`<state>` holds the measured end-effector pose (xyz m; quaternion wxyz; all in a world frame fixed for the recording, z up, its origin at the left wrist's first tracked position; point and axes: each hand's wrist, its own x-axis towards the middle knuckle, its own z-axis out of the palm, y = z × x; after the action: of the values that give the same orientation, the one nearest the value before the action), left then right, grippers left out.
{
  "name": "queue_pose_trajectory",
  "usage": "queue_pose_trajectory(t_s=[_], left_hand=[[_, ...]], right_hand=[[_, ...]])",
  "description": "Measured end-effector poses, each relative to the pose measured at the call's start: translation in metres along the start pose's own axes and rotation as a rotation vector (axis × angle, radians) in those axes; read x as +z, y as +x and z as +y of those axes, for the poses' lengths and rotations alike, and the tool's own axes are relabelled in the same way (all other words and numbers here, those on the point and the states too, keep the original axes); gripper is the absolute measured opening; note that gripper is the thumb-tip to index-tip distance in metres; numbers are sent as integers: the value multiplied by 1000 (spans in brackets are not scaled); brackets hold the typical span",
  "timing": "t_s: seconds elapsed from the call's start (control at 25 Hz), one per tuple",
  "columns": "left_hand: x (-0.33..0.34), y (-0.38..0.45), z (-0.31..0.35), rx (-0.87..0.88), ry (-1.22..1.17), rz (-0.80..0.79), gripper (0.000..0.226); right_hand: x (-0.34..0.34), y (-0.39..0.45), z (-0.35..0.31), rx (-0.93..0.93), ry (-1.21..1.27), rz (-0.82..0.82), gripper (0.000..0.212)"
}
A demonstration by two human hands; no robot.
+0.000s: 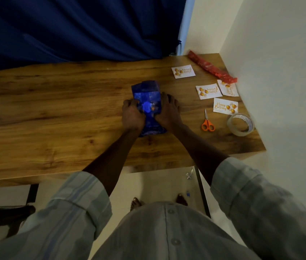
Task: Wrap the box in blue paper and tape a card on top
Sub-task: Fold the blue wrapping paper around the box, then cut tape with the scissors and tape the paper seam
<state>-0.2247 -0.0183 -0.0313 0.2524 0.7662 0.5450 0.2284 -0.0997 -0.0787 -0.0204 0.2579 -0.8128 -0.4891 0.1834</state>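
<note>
A box covered in shiny blue paper (147, 94) stands on the wooden table (54, 109), a loose paper end spreading toward me. My left hand (132, 114) grips the box's left side with curled fingers over the paper. My right hand (168, 109) lies flat against its right side, fingers straight along the table. Several white "Happy Birthday" cards lie to the right, the nearest one (225, 106) beside a clear tape roll (240, 124).
Orange-handled scissors (207, 122) lie right of my right arm. A red paper roll (211, 67) rests at the far right corner by the white wall. A blue curtain (73, 29) hangs behind the table. The table's right edge is close to the tape.
</note>
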Motion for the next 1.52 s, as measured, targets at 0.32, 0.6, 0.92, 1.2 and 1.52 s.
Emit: queue_pose_trajectory(t_s=[0.32,0.6,0.92,1.2,1.52], left_hand=[[6,-2,41,34,539,-2,24],[30,-12,78,-92,602,116,37],[94,-40,135,89,346,183,50],[123,-58,171,144,281,148,47],[115,-51,177,33,141,228,40]], right_hand=[[-29,-9,52,-148,-61,41,59],[-68,-20,103,-229,-135,204,41],[-177,-73,188,539,-210,340,62],[-168,-77,222,619,3,187,46],[-174,-65,201,438,-140,396,31]])
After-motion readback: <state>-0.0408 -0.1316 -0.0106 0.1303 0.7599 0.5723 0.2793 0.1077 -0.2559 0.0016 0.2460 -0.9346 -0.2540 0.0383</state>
